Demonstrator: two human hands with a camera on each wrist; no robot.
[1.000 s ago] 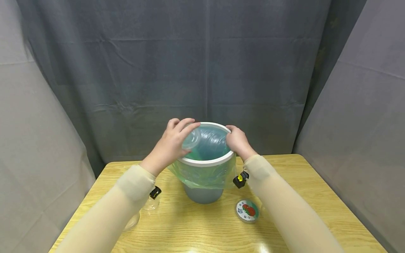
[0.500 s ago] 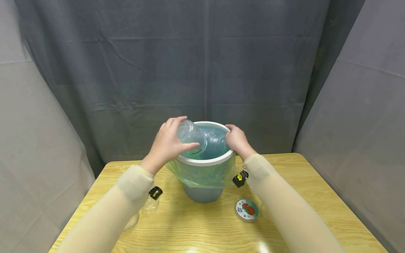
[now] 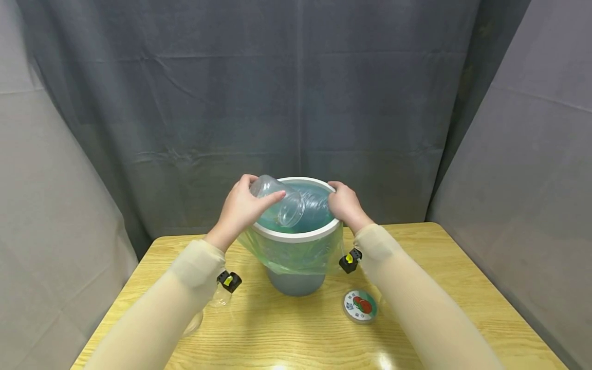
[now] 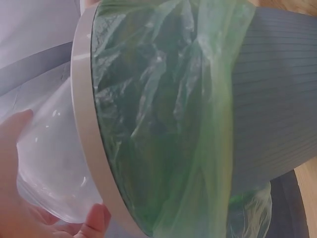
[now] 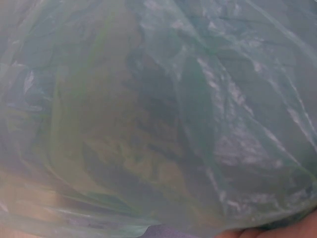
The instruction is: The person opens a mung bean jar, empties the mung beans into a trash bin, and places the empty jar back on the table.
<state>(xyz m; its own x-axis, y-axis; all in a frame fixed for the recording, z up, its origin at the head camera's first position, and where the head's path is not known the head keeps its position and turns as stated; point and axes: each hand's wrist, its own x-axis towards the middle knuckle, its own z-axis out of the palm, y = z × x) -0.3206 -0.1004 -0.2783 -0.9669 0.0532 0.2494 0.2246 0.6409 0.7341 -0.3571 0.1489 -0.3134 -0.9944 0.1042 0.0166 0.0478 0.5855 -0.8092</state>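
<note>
A grey trash bin (image 3: 296, 284) with a white rim stands on the table, lined with a green plastic bag (image 3: 296, 258) folded over its outside. My left hand (image 3: 237, 211) grips a clear plastic jar (image 3: 270, 192) around its side. The jar tilts over the bin with its mouth pointing down and to the right, inside the rim. Through the left wrist view the jar (image 4: 57, 153) shows between thumb and fingers, right beside the white rim (image 4: 86, 99). My right hand (image 3: 346, 206) grips the bin's right rim. The bag (image 5: 198, 109) fills most of the right wrist view.
A round lid (image 3: 360, 306) with a tomato picture lies on the table (image 3: 277, 339) right of the bin. Two clear plastic pieces, one small (image 3: 220, 296) and one half hidden (image 3: 193, 325), lie by my left sleeve. Grey curtains (image 3: 222, 113) enclose the table.
My left hand has tipped the jar from low inside the bin up and leftward, so more of its side shows. My right hand keeps its grip on the rim.
</note>
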